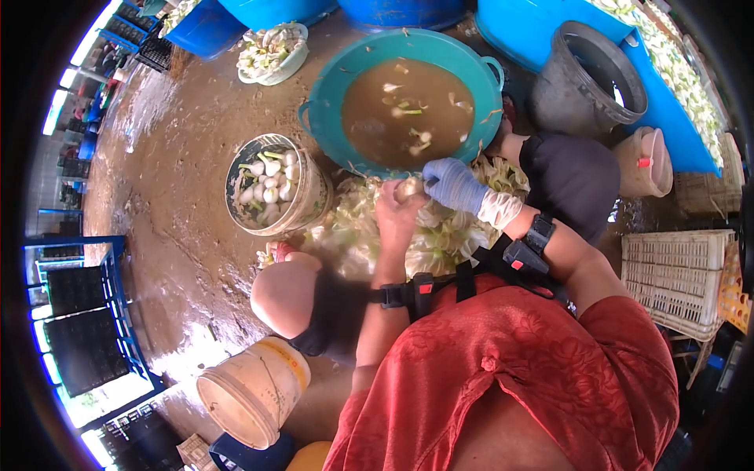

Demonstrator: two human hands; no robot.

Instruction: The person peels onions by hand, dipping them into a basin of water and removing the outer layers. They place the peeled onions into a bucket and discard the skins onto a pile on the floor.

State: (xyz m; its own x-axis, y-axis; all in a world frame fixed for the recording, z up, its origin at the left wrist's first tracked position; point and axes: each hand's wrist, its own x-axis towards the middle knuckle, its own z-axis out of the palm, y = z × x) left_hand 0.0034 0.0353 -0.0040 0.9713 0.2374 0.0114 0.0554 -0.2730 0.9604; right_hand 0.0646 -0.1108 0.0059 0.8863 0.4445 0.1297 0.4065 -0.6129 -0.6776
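My left hand (399,210), bare, is closed around a pale garlic bulb (408,189) above a heap of peeled skins (361,216). Beside it, close to the bulb, my right hand (455,185) wears a blue glove. Its fingers are curled together, and what they hold is hidden. Just beyond both hands stands a wide green tub (326,102) of brown water, with several white bulbs (406,110) floating in it. A bucket (312,196) to the left contains peeled white bulbs (271,182) with short green stems.
A white basin (297,59) of bulbs sits at the far left of the tub. A dark grey bucket (550,98) and a pale pail (628,161) stand right, near a blue bin (675,129). Crates (675,275) are stacked behind. An off-white bucket (263,385) lies tipped on the wet floor.
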